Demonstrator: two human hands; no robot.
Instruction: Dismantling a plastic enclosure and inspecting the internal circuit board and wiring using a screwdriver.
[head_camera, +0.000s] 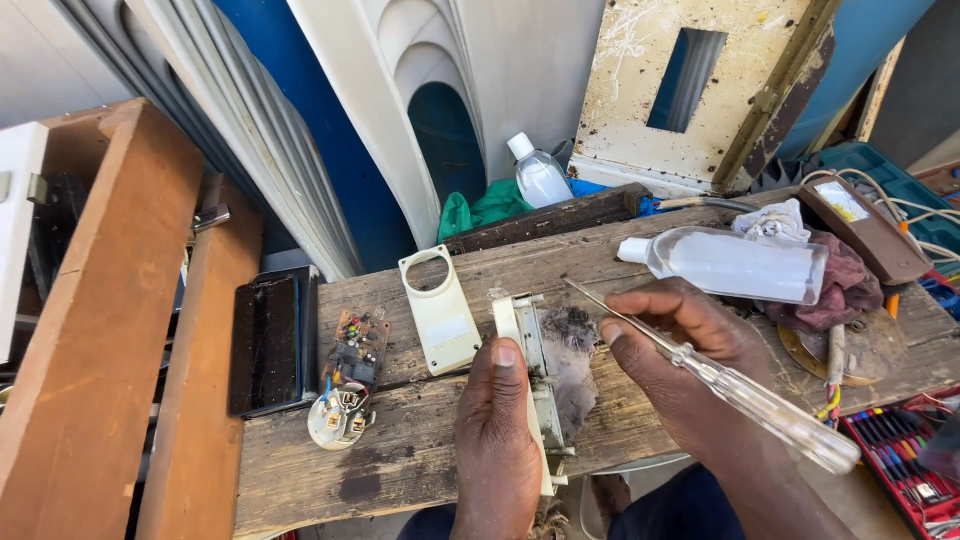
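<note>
1. Low in the centre of the frame, the left hand (495, 440) is clasped around a dusty cream housing (545, 375) standing on edge on the wooden bench (400, 470).
2. Just right of it, the right hand (680, 350) is closed on a clear-handled screwdriver (740, 390), whose tip points up-left above the housing.
3. Left of centre lie a cream cover plate (442, 315) with a round hole, a small circuit board (357, 350) and a black tray (270, 340).
4. Lower right, a red tool case (900, 460).
5. Further back, right of centre, a clear bottle (730, 265) lies on its side against a maroon rag (845, 285).
6. Top centre, a second bottle (540, 175) stands by green cloth (490, 208).
</note>
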